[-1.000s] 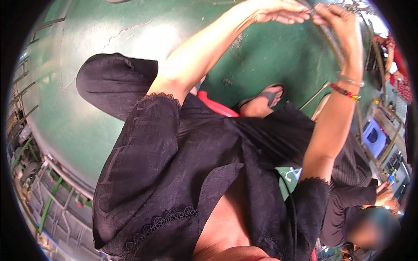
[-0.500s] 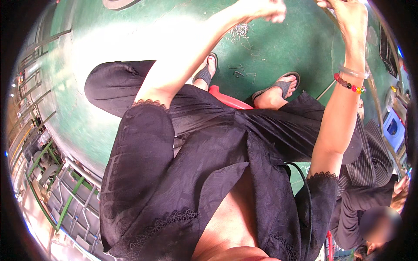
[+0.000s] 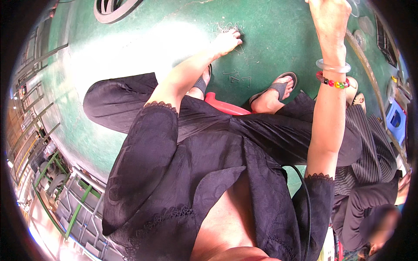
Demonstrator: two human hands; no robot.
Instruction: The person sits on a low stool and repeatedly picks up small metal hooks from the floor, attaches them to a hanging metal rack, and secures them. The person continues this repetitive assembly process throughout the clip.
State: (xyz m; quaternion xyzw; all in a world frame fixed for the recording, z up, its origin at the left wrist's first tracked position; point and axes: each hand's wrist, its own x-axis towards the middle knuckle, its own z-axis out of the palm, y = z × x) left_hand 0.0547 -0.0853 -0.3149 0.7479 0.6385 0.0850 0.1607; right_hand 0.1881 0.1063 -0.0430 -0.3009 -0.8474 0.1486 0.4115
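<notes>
My left hand [image 3: 227, 42] reaches down to the floor. Its bent fingers touch a small pile of thin wire pieces [image 3: 227, 27], bent like hooks, and whatever lies between the fingertips is too small to make out. A few loose wire pieces [image 3: 235, 78] lie nearer my feet. At the top edge my right hand [image 3: 332, 16] is raised, its fingers curled. The picture's edge cuts off the fingertips, so what they grip is hidden. On that wrist are a pale bangle [image 3: 333, 66] and a beaded bracelet [image 3: 334, 82].
Under me is a red plastic seat [image 3: 224, 105]. A long brown pole [image 3: 368, 71] crosses the floor at right, beyond it a blue stool [image 3: 395, 122]. Another person in striped trousers [image 3: 370, 152] sits close at right. Metal frames [image 3: 80, 195] stand at left; a grey ring-shaped object [image 3: 116, 17] lies far left.
My left hand has come down from the top edge, toward me and to the left, onto the wire pile. My right hand has shifted left and farther up out of view.
</notes>
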